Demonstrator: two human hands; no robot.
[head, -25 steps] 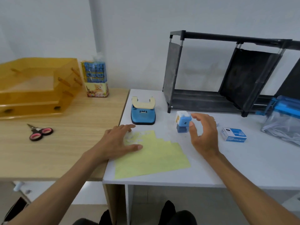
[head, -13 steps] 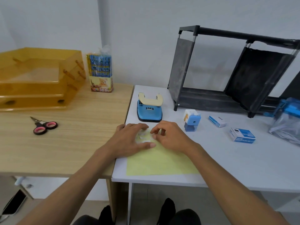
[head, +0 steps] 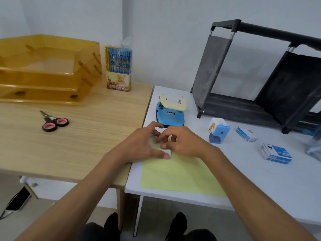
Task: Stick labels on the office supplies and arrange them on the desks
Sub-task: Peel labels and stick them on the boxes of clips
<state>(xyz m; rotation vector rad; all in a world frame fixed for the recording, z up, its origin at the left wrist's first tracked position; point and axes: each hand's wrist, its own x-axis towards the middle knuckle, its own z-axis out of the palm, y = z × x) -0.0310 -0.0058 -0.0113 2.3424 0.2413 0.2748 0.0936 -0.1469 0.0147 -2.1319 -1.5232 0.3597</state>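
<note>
A yellow label sheet (head: 178, 174) lies at the front of the white desk (head: 260, 181). My left hand (head: 140, 146) presses down its top left corner, the thumb beside a white label (head: 167, 152). My right hand (head: 184, 143) has its fingers curled and picks at that label, fingertips meeting the left hand's. A blue hole punch (head: 171, 113) sits just behind the hands. To the right stand a blue and white pencil sharpener (head: 218, 130) and two blue staple boxes (head: 246, 133) (head: 276, 153).
On the wooden desk (head: 86, 145) lie pink-handled scissors (head: 53, 121); an orange paper tray (head: 45, 70) and a pencil box (head: 119, 66) stand at the back. A black rack (head: 260, 75) fills the rear of the white desk. A clear bag (head: 314, 148) shows at the right edge.
My right hand left the pencil sharpener and came left onto the label sheet beside my left hand. Its fingers now curl at the white label. The view shifted left.
</note>
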